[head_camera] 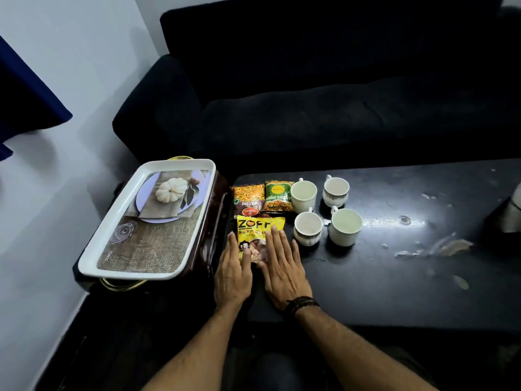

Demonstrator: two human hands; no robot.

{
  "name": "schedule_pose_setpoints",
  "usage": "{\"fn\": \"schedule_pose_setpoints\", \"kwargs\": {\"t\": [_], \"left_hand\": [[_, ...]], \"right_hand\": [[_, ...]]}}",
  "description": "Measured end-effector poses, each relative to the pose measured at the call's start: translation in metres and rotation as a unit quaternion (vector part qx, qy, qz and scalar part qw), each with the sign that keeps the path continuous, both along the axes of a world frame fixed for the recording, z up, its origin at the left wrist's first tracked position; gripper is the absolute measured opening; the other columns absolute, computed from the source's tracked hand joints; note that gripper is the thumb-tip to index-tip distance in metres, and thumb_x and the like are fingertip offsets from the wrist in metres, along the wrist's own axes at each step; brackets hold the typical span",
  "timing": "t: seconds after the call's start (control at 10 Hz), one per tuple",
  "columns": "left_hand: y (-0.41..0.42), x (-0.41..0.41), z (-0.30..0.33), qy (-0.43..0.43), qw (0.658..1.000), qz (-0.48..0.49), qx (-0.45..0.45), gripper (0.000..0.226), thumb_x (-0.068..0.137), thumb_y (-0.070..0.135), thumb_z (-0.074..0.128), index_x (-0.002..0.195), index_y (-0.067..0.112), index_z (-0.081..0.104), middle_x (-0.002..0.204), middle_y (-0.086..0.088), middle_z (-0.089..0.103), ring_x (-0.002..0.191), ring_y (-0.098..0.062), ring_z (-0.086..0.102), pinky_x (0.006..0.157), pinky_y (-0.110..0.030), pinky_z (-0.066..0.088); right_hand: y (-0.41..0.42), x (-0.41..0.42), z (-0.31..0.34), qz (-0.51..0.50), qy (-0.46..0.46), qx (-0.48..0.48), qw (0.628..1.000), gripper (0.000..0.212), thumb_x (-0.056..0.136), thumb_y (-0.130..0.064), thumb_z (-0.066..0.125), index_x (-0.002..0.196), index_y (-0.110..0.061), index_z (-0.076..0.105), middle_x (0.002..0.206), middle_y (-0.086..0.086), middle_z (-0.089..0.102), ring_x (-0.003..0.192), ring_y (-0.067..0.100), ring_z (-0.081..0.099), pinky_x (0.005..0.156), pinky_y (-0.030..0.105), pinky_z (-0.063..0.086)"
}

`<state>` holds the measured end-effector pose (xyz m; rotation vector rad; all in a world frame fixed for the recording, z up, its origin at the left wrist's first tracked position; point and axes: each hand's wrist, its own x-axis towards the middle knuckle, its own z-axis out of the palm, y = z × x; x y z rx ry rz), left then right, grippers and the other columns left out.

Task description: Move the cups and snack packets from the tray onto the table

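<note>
The white tray (93,251) with a printed pumpkin picture sits at the left, with nothing standing in it. On the black table (394,277) lie three snack packets: an orange mixture packet (247,199), a green packet (278,195) and a yellow packet (255,228). Several white cups stand to their right, among them a near cup (308,228) and a far cup (303,195). My left hand (233,273) and my right hand (282,266) lie flat, fingers spread, on the two sides of the yellow packet's near end.
A black sofa (324,108) runs behind the table. The tray rests on a dark brown stand with gold handles (214,221) at the table's left end. A metallic object (511,213) stands at the far right edge. Worn pale patches mark the tabletop.
</note>
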<state>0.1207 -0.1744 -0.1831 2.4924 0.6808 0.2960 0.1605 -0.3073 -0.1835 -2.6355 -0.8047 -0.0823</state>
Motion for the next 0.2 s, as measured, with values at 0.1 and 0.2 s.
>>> {"fn": "schedule_pose_setpoints", "kwargs": {"t": [0.1,0.2], "left_hand": [[-0.008,-0.013,0.003,0.064,0.996,-0.027,0.056,0.085,0.092,0.067,0.022,0.156,0.019,-0.006,0.165,0.002,0.004,0.151,-0.018,0.015,0.121,-0.033,0.016],[-0.018,-0.028,0.007,0.112,0.991,-0.027,0.065,0.097,0.089,0.071,0.024,0.152,0.012,-0.018,0.164,-0.005,-0.008,0.152,-0.017,-0.002,0.123,-0.031,-0.001]], "right_hand": [[-0.013,-0.009,-0.001,-0.007,0.053,0.006,0.999,0.068,0.101,-0.044,0.016,0.155,-0.009,-0.007,0.163,0.006,-0.016,0.152,0.021,-0.012,0.124,0.039,-0.002],[-0.025,-0.019,-0.001,-0.041,0.107,-0.005,0.993,0.072,0.102,-0.045,0.017,0.151,-0.006,-0.018,0.161,0.010,-0.023,0.151,0.023,-0.015,0.125,0.037,-0.004]]}}
